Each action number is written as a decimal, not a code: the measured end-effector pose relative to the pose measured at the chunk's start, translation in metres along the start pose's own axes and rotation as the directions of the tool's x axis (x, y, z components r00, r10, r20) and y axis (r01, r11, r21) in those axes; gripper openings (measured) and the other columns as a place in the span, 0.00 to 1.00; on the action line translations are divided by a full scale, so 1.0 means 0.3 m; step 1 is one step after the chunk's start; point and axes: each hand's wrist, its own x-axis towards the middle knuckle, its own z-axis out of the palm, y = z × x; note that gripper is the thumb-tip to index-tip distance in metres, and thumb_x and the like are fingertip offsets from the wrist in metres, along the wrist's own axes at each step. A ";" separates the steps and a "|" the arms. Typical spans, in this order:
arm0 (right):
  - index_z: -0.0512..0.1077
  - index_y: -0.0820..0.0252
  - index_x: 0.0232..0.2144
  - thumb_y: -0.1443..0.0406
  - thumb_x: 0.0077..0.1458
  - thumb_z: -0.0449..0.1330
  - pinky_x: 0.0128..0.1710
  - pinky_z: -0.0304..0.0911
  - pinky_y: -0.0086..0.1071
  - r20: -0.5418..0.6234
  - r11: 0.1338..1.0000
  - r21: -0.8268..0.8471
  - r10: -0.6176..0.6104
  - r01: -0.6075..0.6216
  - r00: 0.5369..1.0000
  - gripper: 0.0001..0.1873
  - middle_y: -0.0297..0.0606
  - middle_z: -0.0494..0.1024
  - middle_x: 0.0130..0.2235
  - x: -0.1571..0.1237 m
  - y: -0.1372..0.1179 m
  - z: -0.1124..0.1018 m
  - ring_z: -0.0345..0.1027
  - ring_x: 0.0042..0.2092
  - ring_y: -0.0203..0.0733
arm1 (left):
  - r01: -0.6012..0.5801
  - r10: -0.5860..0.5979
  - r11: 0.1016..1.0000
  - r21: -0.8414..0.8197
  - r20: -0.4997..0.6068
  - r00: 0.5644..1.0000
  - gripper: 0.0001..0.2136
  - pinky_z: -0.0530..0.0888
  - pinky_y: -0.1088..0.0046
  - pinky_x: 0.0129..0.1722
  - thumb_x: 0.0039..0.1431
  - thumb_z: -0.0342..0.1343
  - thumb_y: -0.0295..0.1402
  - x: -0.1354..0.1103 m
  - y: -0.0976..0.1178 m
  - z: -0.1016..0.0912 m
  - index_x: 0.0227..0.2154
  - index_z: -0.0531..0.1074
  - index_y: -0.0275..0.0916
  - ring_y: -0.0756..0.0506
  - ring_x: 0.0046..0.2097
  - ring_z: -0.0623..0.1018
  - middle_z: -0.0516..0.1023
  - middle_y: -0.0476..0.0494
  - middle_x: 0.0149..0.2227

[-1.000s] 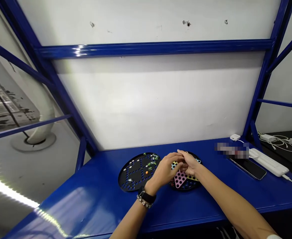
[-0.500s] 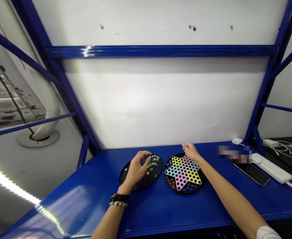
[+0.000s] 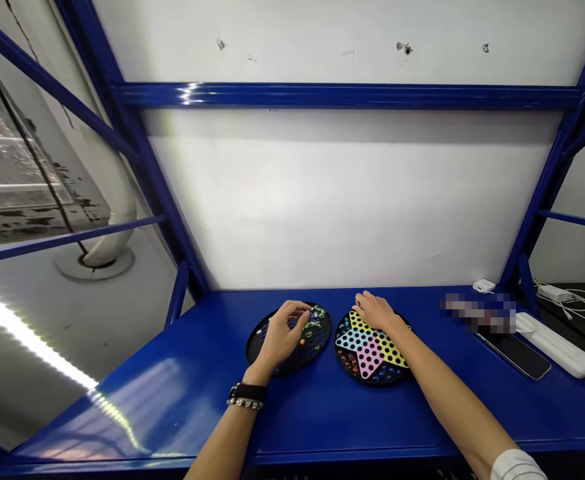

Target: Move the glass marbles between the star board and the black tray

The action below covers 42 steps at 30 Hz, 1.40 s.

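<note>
A glossy blue table [image 3: 292,427] stands against a white wall [image 3: 332,200] marked by a few dark chips [image 3: 404,48], with a blue metal frame [image 3: 347,97] rising at its back and sides. On the left, a pale pipe [image 3: 118,193] bends downward and a bright band of light [image 3: 27,339] slants toward the table.

On the right of the blue table [image 3: 322,427], 1 dark-screened phone [image 3: 517,357] lies beside 1 long white power strip [image 3: 558,343], with 1 small white block [image 3: 483,286] behind; farther right, white cables [image 3: 580,303] tangle; far left, 1 pale pipe [image 3: 118,183] bends
</note>
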 end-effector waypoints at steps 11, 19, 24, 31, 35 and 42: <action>0.68 0.55 0.29 0.59 0.60 0.55 0.32 0.54 0.33 -0.039 0.996 0.086 -0.003 0.007 0.999 0.09 0.37 0.70 0.36 -0.045 0.004 -0.034 0.62 0.33 0.39 | 0.032 -0.031 0.999 0.012 -0.084 0.996 0.14 0.74 0.67 0.44 0.62 0.49 0.44 0.002 -0.036 -0.027 0.38 0.73 0.41 0.44 0.43 0.77 0.77 0.45 0.41; 0.75 0.56 0.32 0.62 0.59 0.54 0.44 0.57 0.37 0.022 0.997 0.073 -0.008 0.007 1.000 0.10 0.41 0.76 0.42 -0.104 0.052 -0.114 0.65 0.45 0.47 | 0.097 -0.102 0.962 0.256 0.008 0.995 0.14 0.74 0.67 0.41 0.61 0.47 0.43 -0.009 -0.069 -0.029 0.38 0.75 0.43 0.43 0.42 0.77 0.78 0.44 0.43; 0.75 0.56 0.35 0.61 0.60 0.53 0.48 0.56 0.38 -0.020 0.996 0.086 0.007 -0.005 1.000 0.11 0.40 0.76 0.43 -0.148 0.104 -0.136 0.65 0.47 0.46 | 0.012 -0.093 0.936 0.352 0.212 0.973 0.15 0.73 0.63 0.48 0.60 0.48 0.40 -0.005 -0.055 0.004 0.43 0.76 0.44 0.40 0.47 0.77 0.79 0.42 0.47; 0.74 0.57 0.36 0.60 0.60 0.54 0.47 0.58 0.37 -0.031 0.996 0.084 0.027 -0.024 0.999 0.11 0.41 0.74 0.42 -0.159 0.090 -0.133 0.66 0.46 0.45 | 0.006 -0.224 0.854 0.520 0.357 0.907 0.11 0.72 0.67 0.38 0.56 0.50 0.36 0.083 0.009 0.017 0.36 0.77 0.44 0.39 0.42 0.79 0.82 0.43 0.40; 0.74 0.57 0.35 0.59 0.61 0.53 0.46 0.58 0.36 -0.067 0.995 0.098 0.029 -0.022 0.997 0.12 0.41 0.74 0.42 -0.159 0.083 -0.132 0.66 0.45 0.44 | 0.051 -0.313 0.813 0.580 0.362 0.878 0.10 0.70 0.72 0.35 0.54 0.51 0.33 0.129 0.007 0.021 0.36 0.76 0.45 0.42 0.41 0.79 0.82 0.46 0.40; 0.73 0.56 0.34 0.58 0.62 0.52 0.45 0.59 0.36 -0.083 0.993 0.112 0.037 -0.028 0.996 0.12 0.40 0.74 0.41 -0.161 0.087 -0.132 0.66 0.45 0.44 | 0.058 -0.325 0.761 0.647 0.302 0.896 0.17 0.72 0.66 0.42 0.62 0.45 0.38 0.164 -0.050 0.076 0.50 0.69 0.41 0.39 0.49 0.77 0.77 0.39 0.48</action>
